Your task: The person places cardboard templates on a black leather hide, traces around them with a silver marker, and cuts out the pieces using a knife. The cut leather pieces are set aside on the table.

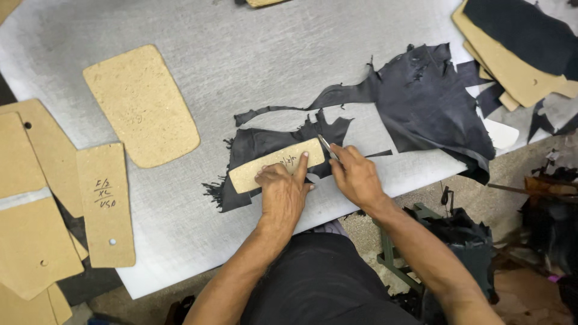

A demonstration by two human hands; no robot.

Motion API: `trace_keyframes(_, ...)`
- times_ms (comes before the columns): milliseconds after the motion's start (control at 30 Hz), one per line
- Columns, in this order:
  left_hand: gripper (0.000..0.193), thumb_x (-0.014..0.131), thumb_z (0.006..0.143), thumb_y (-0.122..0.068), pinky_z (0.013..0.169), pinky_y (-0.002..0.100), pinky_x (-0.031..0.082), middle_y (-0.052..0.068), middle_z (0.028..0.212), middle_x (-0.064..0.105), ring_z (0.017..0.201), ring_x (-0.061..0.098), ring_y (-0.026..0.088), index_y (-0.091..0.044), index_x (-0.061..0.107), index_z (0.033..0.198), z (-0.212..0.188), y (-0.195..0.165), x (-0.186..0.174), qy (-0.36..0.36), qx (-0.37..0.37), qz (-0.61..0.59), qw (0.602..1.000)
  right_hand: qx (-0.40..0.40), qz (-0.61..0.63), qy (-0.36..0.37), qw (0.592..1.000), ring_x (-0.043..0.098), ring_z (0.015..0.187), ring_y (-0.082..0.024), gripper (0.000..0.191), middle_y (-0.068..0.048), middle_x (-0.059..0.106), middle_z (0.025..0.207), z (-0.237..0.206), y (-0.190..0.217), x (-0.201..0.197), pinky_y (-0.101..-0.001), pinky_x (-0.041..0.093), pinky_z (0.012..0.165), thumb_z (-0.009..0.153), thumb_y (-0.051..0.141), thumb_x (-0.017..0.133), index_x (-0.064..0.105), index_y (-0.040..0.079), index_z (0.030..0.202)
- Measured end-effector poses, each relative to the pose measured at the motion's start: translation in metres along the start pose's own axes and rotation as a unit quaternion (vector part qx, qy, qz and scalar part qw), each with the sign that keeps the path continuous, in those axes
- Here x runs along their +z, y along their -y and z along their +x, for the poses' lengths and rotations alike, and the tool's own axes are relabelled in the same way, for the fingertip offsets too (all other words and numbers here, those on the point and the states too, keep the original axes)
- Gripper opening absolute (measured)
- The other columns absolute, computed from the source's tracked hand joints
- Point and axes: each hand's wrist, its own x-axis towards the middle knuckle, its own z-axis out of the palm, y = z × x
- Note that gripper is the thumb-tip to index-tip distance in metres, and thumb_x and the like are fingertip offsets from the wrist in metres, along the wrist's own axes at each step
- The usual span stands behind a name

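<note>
I see my left hand (283,191) pressed flat, fingers spread, on a small tan cardboard template (276,165) that lies across a piece of dark leather (265,147) near the bench's (241,54) near edge. The forefinger reaches up to the template's upper edge. My right hand (356,176) is closed around a thin metal blade (327,147), whose tip meets the right end of the template, touching the leather there. The two hands sit just beside each other, not touching.

The leather under the template is ragged, with frayed threads at its left end and a narrow strip running up toward a larger dark hide (424,99) that drapes over the bench's right edge.

Toward the left of the bench lies a bigger rounded template (141,105), well apart from my hands. At the left edge, a rectangular template with handwriting (105,204) rests beside a stack of overlapping tan patterns (30,204). In the far right corner, more tan patterns (512,69) lie stacked with dark leather pieces (521,30) on top. Below the bench's right edge, a dark bag (463,241) stands on the floor.
</note>
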Motion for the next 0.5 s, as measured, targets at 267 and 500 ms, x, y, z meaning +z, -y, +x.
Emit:
trace_keyframes(267, 0.073, 0.033, 0.103, -0.059, 0.053, 0.042, 0.062, 0.036, 0.088, 0.072, 0.070, 0.075, 0.035, -0.018, 0.023, 0.162, 0.019, -0.001, -0.005, -0.005, 0.090, 0.144, 0.986, 0.035, -0.032, -0.074, 0.996, 0.066, 0.068, -0.039, 0.031, -0.023, 0.065, 0.099, -0.013, 0.025, 0.020, -0.0456, 0.054, 0.059, 0.092, 0.006, 0.067, 0.068, -0.004, 0.120)
trace_keyframes(500, 0.067, 0.054, 0.099, -0.007, 0.046, 0.034, 0.058, 0.015, 0.081, 0.072, 0.068, 0.074, 0.023, -0.012, 0.036, 0.163, 0.021, 0.031, 0.009, 0.028, 0.152, -0.083, 0.984, 0.088, -0.062, -0.042, 0.993, 0.058, 0.049, -0.021, 0.030, -0.011, 0.061, 0.079, -0.116, 0.031, 0.015, -0.0335, 0.049, 0.042, 0.092, 0.005, 0.068, 0.069, -0.005, 0.121)
